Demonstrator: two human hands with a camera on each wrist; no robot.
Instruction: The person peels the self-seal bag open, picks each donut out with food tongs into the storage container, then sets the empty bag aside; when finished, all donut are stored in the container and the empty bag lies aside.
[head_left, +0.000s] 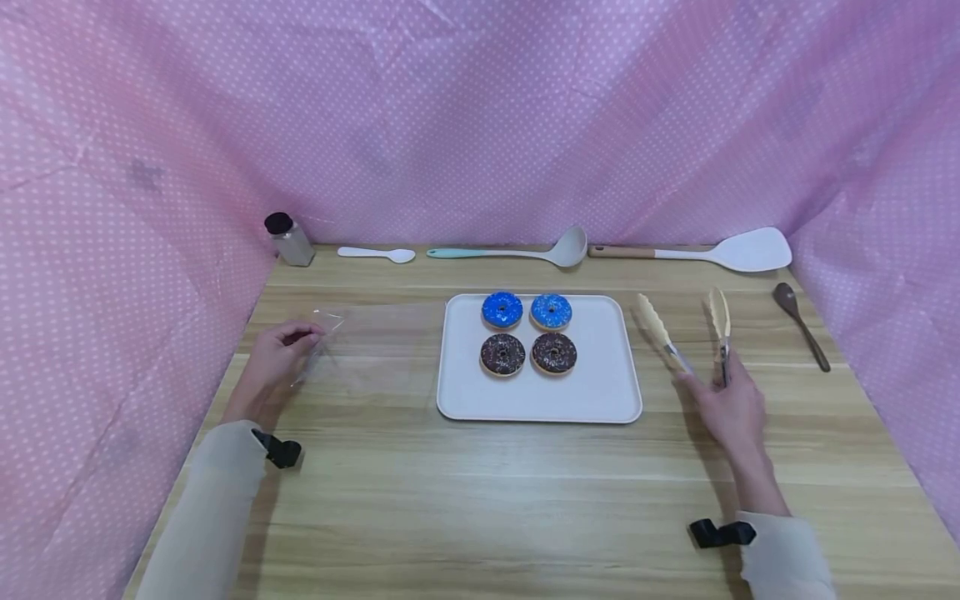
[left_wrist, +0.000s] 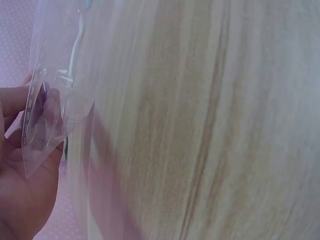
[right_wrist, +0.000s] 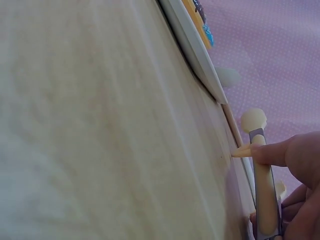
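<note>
My left hand (head_left: pixel 273 362) pinches the edge of a clear plastic bag (head_left: pixel 378 350), which spreads over the table toward the tray. In the left wrist view the bag (left_wrist: pixel 55 107) has a raised corner, with fingers showing through it. On the right, my right hand (head_left: pixel 731 408) grips a pair of tongs (head_left: pixel 656 322) with cream tips, their two arms spread apart and pointing away from me. Between the hands lies a white tray (head_left: pixel 603 367). Two blue doughnuts (head_left: pixel 502 310) sit at its back and two chocolate doughnuts (head_left: pixel 502 356) in front of them.
Along the back edge are a black-capped jar (head_left: pixel 294 243), a small white spoon (head_left: pixel 393 255), a ladle (head_left: pixel 566 250) and a white spatula (head_left: pixel 752 250). A dark wooden spoon (head_left: pixel 799 321) lies at the right. Pink dotted cloth (head_left: pixel 480 117) surrounds the wooden table (head_left: pixel 480 500).
</note>
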